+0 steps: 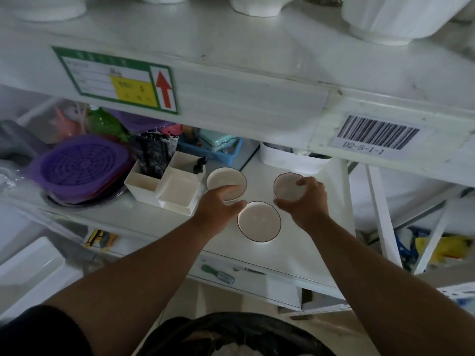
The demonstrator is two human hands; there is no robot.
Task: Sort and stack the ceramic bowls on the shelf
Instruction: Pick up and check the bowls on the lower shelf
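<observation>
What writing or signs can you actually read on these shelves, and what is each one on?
"D2-5-1-1": under the bars on the barcode label, on the shelf beam.
Red up arrow: on the green-bordered label, same beam.
That label's other text and its yellow panel: too blurred to read.

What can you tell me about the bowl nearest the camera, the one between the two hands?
The nearest bowl is a shallow, round, white ceramic-looking dish with a thin dark rim line. It sits upright and looks empty on the white shelf, in front of two similar bowls. The left hand lies at its left edge, thumb close to or touching the rim; contact cannot be told. The right hand is apart from it, gripping another bowl.
</observation>
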